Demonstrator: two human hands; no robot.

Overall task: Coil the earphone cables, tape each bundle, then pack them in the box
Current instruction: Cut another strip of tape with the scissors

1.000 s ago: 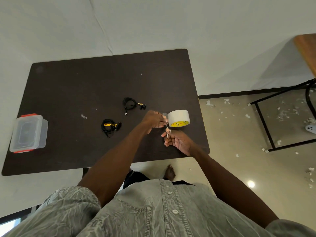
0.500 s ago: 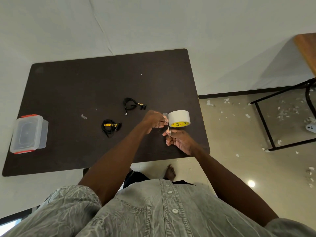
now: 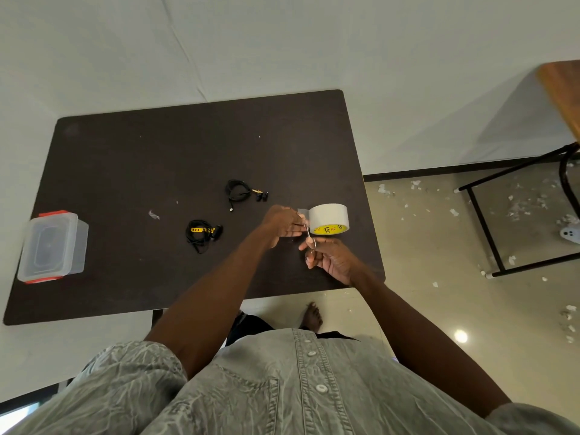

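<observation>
The box [image 3: 51, 246] stands closed, well apart to the left of both hands; it is rigid and light, best taken by its walls. The tape roll [image 3: 329, 218] stands just beyond the hands, stiff, its sticky strip pinched by the left hand [image 3: 284, 221]. Two coiled earphone bundles [image 3: 203, 231] [image 3: 238, 191] lie left of that pinch, soft and springy; hold them across the whole coil. The right hand [image 3: 329, 257] is closed around small scissors [image 3: 310, 240], directly below the strip.

The scissors [image 3: 310, 238] are mostly hidden inside the right hand [image 3: 332, 259], their blades too thin to read. The left hand [image 3: 284, 222] covers the tape strip's [image 3: 303, 211] end.
</observation>
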